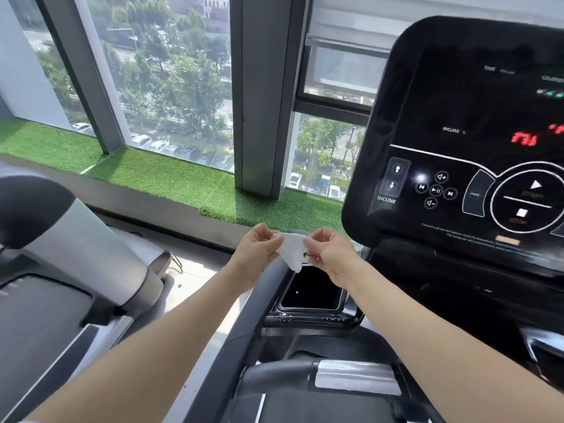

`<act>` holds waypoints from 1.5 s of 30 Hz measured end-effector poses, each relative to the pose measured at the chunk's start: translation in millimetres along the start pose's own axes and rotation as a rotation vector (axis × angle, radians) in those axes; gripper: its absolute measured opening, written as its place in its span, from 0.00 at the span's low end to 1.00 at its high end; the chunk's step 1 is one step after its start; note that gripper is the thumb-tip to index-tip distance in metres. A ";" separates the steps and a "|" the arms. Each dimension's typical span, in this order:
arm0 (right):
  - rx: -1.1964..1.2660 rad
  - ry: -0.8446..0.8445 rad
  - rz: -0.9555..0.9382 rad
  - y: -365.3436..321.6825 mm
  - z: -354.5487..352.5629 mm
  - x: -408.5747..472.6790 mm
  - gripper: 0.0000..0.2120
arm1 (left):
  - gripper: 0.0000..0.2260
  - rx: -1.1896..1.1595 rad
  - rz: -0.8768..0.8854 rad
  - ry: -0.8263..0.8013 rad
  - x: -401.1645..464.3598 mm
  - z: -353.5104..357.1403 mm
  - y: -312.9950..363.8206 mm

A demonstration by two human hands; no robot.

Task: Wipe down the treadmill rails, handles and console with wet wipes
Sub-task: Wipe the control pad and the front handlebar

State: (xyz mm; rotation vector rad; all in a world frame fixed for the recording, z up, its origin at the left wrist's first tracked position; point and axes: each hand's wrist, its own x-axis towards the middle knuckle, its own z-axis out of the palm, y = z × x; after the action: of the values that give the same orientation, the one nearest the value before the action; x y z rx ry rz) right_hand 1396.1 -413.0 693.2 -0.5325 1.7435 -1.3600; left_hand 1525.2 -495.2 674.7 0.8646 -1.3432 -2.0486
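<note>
Now the wet wipe [292, 251] hangs pinched between left hand [258, 251] and right hand [331, 254].

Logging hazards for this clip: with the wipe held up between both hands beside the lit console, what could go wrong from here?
1. The console is powered, with red digits lit; wiping over its incline and start buttons might trigger the machine.
2. The wet wipe is only pinched by the left hand and right hand above the open black compartment; it could drop in.
</note>
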 end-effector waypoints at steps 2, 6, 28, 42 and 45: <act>-0.033 0.053 -0.039 -2.6 3.6 0.0 0.11 | 0.08 -0.004 -0.016 0.017 -2.0 4.8 1.7; -0.354 0.129 -0.159 -5.5 7.4 -3.2 0.11 | 0.05 -0.077 -0.079 -0.060 -8.6 12.5 6.1; -0.655 0.262 -0.454 -7.0 -11.4 -28.0 0.05 | 0.05 0.043 -0.060 0.090 -15.9 33.1 2.9; -0.434 0.048 -0.262 -4.0 -6.3 -30.2 0.09 | 0.07 -0.106 -0.124 0.036 -23.6 43.2 3.1; -0.339 0.112 -0.181 -3.9 -5.3 -27.9 0.14 | 0.08 -0.141 -0.106 0.104 -22.2 39.0 4.0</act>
State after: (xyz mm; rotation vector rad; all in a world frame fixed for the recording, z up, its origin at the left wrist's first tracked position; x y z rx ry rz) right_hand 1406.7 -390.3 707.0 -0.8315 2.0754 -1.2387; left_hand 1510.6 -457.7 694.8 0.9830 -1.1048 -2.1185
